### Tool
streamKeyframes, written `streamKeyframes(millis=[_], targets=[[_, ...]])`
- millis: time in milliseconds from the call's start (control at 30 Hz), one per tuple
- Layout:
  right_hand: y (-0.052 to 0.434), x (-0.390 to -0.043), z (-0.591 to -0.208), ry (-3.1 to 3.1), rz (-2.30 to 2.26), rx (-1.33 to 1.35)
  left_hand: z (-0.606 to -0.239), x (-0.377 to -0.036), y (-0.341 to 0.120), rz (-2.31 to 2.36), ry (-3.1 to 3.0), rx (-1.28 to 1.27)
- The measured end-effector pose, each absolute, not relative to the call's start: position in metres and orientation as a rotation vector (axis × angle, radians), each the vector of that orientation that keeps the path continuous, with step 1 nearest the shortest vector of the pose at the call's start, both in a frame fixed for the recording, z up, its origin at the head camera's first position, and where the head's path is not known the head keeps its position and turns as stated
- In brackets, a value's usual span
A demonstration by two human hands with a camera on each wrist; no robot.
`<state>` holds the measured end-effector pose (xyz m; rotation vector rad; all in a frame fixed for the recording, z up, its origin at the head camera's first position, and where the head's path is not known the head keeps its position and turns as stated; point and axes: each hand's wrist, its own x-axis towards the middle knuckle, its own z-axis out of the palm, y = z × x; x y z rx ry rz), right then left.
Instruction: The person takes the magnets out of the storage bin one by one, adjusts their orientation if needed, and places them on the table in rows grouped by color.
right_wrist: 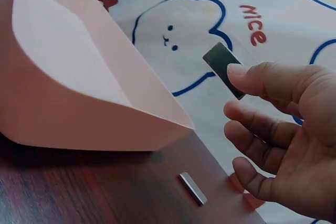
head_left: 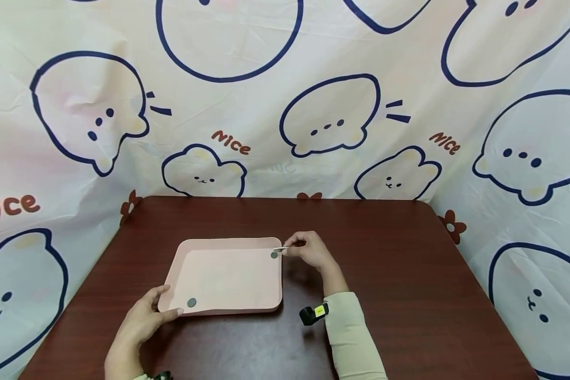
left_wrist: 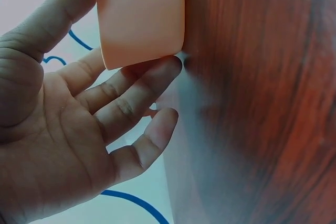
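A shallow pink tray (head_left: 230, 277) with rounded corners sits on the table. My left hand (head_left: 140, 322) grips its near left corner, the thumb at the rim and fingertips under the corner (left_wrist: 142, 24) in the left wrist view. Beside the tray's far right corner, my right hand (head_left: 313, 250) pinches a small flat dark rectangular piece (right_wrist: 223, 66) between thumb and fingers. Seen from the head, that piece is a thin pale sliver (head_left: 279, 248) over the tray's edge. Two grey-green round discs lie in the tray, one near left (head_left: 191, 302), one far right (head_left: 274, 255).
The dark brown glossy table (head_left: 385, 253) extends around the tray. A small silver bar shape (right_wrist: 192, 189) shows on its surface in the right wrist view; I cannot tell whether it is a reflection. A patterned cloth (head_left: 266, 105) hangs behind and at the sides.
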<state>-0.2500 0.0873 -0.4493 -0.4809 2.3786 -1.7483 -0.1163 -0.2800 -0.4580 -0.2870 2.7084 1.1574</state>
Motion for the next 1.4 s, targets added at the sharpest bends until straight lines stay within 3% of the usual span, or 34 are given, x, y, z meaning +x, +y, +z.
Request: streamKeyframes(millis=[1400], targets=[[0.211,-0.272,-0.485,2.594,-1.645,0.001,-0.462,-0.115,-0.284,1.158,2.734,-0.248]])
